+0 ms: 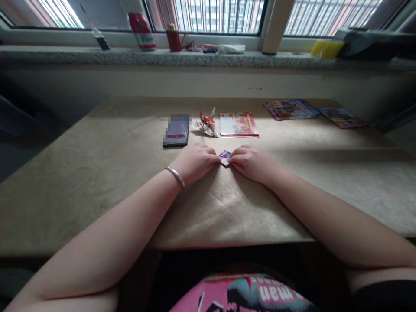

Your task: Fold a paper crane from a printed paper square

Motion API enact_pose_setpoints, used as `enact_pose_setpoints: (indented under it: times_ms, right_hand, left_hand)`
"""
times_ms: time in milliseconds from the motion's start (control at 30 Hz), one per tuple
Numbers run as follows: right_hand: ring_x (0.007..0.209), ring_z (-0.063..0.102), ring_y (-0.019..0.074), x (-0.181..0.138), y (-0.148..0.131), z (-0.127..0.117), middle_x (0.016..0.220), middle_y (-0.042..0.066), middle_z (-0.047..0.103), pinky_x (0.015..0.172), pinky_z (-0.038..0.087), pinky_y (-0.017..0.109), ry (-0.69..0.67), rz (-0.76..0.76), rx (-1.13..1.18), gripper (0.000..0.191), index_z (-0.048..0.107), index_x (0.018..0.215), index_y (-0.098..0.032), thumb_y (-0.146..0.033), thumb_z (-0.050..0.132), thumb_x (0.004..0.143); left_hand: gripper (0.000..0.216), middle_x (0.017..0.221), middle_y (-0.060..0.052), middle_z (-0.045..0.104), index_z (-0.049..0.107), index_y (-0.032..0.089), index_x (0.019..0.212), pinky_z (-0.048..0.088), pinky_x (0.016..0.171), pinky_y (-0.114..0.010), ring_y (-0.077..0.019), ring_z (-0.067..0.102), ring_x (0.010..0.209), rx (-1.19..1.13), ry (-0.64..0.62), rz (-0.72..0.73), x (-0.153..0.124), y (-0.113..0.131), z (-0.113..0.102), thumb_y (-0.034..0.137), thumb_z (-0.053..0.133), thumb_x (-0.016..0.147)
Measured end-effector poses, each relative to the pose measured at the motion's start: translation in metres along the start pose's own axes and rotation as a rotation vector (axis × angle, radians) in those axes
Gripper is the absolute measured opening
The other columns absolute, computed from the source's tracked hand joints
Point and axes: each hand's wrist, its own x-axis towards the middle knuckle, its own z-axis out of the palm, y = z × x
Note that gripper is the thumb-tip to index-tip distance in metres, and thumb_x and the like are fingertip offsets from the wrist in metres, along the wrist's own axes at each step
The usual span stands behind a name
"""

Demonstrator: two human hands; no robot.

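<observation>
A small folded piece of printed paper point(225, 157), blue, pink and white, lies on the table between my two hands. My left hand point(197, 161), with a silver bangle at the wrist, pinches its left corner. On the opposite side my right hand point(251, 162) has its fingertips closed on the right corner. Just beyond the hands stands a folded paper crane point(207, 123) in red and white. Beside it rests a stack of red and white printed sheets point(239, 125).
A dark phone point(177, 130) lies left of the crane. Colourful printed sheets point(292, 109) are at the table's far right, with another pile point(342, 117) beside them. On the windowsill point(201, 59) stand a red and white can point(142, 31) and a red bottle point(173, 38).
</observation>
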Motion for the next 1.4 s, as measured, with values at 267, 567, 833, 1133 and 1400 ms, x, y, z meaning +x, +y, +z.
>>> enact_pose_setpoints:
  times_ms: [267,567,833,1133,1400]
  right_hand:
    - [0.094,0.059,0.0213,0.0,0.001,-0.006,0.1,0.007,0.072,0.08,0.044,0.032,-0.032,0.012,-0.057,0.028,0.074,0.099,-0.02,-0.023,0.046,0.095]
    - [0.096,0.059,0.0197,-0.003,0.004,0.0,0.104,0.006,0.072,0.081,0.045,0.031,0.015,-0.026,-0.022,0.03,0.073,0.108,-0.023,-0.019,0.047,0.094]
    - [0.093,0.059,0.0195,-0.003,0.003,-0.005,0.102,0.005,0.07,0.076,0.044,0.03,-0.025,-0.003,-0.066,0.03,0.074,0.11,-0.03,-0.022,0.05,0.092]
    - [0.084,0.064,0.0182,-0.01,0.018,-0.02,0.097,0.003,0.072,0.076,0.047,0.03,-0.134,0.156,-0.093,0.031,0.078,0.098,-0.025,-0.016,0.05,0.086]
    - [0.096,0.064,0.0205,-0.017,0.027,-0.028,0.102,-0.001,0.074,0.076,0.048,0.032,-0.15,0.291,-0.115,0.03,0.078,0.095,-0.03,-0.019,0.052,0.082]
  left_hand:
    - [0.03,0.101,-0.004,0.072,0.075,0.026,0.101,0.048,0.079,-0.034,-0.0202,0.065,0.087,0.005,0.03,-0.034,-0.002,0.002,0.002,0.022,0.048,0.089]
    - [0.03,0.104,-0.007,0.072,0.07,0.016,0.107,0.05,0.088,-0.037,-0.0222,0.065,0.096,0.003,0.023,0.008,0.004,0.01,0.005,0.021,0.046,0.09]
    - [0.036,0.118,-0.004,0.068,0.067,0.023,0.119,0.051,0.09,-0.039,-0.0231,0.062,0.105,0.012,0.002,0.01,0.001,0.01,0.004,0.022,0.046,0.09]
    - [0.039,0.129,-0.003,0.063,0.065,0.02,0.122,0.047,0.101,-0.038,-0.0217,0.056,0.119,-0.054,0.025,0.019,0.001,0.008,0.008,0.018,0.045,0.088]
    - [0.039,0.132,-0.005,0.061,0.061,0.017,0.126,0.043,0.107,-0.038,-0.0212,0.054,0.122,-0.101,0.022,0.042,0.0,0.005,0.011,0.022,0.043,0.092]
